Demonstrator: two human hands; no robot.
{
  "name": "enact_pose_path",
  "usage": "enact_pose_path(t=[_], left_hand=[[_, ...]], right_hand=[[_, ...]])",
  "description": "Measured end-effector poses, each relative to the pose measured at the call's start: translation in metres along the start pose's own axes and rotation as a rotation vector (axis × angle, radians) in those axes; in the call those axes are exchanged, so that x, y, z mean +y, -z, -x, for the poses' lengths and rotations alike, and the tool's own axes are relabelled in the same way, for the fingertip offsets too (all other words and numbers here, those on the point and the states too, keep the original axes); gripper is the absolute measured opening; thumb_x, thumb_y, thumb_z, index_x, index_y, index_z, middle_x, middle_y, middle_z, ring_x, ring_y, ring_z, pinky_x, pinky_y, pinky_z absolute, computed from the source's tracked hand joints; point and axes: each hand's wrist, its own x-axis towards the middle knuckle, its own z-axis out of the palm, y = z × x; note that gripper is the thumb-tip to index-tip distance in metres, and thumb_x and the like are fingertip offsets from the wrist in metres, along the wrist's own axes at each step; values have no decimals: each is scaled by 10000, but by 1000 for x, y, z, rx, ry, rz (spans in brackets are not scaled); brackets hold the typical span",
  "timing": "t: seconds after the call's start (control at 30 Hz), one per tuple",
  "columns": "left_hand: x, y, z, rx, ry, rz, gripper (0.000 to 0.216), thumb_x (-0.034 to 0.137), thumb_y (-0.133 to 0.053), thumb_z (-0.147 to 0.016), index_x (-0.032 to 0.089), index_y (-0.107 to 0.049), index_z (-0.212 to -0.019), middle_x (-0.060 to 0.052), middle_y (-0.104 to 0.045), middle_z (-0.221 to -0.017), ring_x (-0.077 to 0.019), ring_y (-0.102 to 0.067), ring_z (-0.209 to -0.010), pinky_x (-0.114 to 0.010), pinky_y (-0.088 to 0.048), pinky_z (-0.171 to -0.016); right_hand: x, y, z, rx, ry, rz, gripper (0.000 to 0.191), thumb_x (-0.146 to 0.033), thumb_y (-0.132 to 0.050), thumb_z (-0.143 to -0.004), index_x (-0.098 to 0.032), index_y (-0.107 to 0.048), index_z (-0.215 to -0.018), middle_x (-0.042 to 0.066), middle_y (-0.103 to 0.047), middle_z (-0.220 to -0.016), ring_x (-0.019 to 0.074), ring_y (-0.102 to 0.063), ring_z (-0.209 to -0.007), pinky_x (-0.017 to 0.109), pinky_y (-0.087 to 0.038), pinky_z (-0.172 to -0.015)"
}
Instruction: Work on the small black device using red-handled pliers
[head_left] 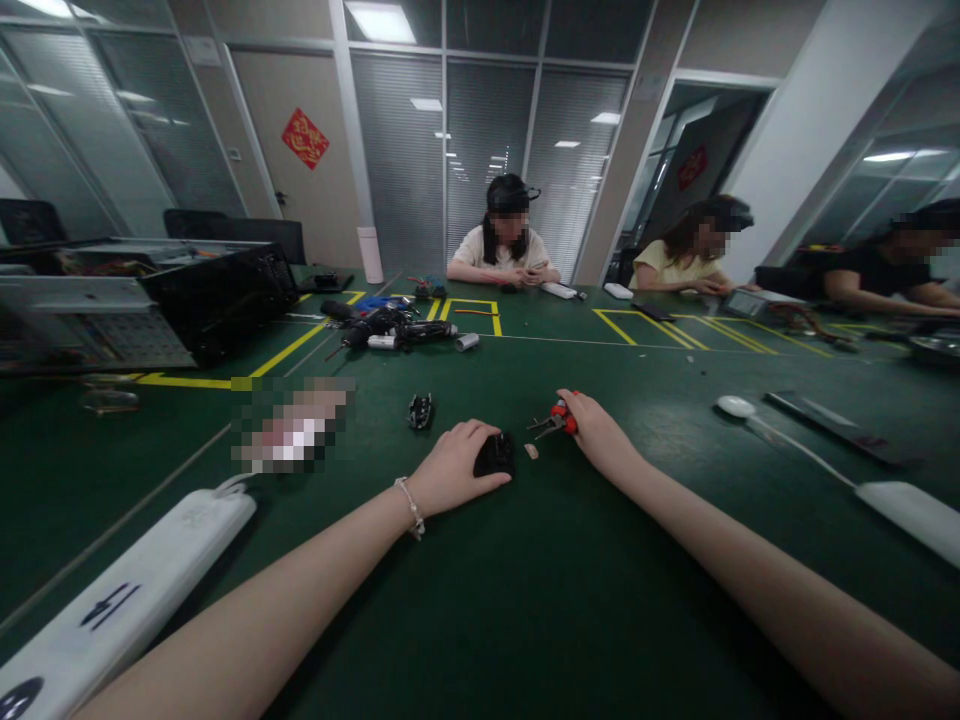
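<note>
My left hand [454, 470] is closed around the edge of a small black plastic piece [496, 456], thumb on the near side and fingers on the far side, low over the green table [480, 600]. In my right hand [595, 428] is a pair of red-handled pliers [555, 418]. Their jaws are spread and point left toward the black piece, apart from it. Just below the jaws lies a small pale scrap [532, 451]. Left of my hands stands another small black part [421, 411] with metallic bits.
A white power strip [172, 560] lies front left near a blurred-out item [292, 430]. Tools [375, 325] are heaped farther back, beside an open computer case [150, 310]. At right are a white mouse [736, 407] and another white strip [911, 515]. Three people sit across the table.
</note>
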Motion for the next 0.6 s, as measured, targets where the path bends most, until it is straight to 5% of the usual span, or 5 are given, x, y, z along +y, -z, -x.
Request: enact_pose_path(t=[0.17,0.3,0.6], left_hand=[[1,2,0,-11,8,8,518,510,-538,-742,227,-423,-1160,-53,-470,-1161,-247,-458,-1046,-402,-380,-875],[1,2,0,-9,7,11,505,507,-535,-744,227,-430,-1151,-53,-469,-1163,-247,-456,-1047,-402,-379,-877],[1,2,0,-1,16,12,505,498,-552,-736,230,-432,-1147,-49,-473,-1145,-248,-465,-1032,-404,-385,-866]], right_hand=[[-3,9,2,110,-28,91,407,-76,-451,-668,-137,-473,-1069,151,-470,-1069,278,-456,-1010,444,-401,-813],[-3,7,2,109,68,96,375,-88,-439,-663,-145,-468,-1033,133,-457,-1167,285,-372,-1146,546,-271,-926],[-18,12,4,39,55,10,332,-147,-496,-673,-169,-480,-1004,90,-526,-991,232,-504,-949,520,-303,-926]])
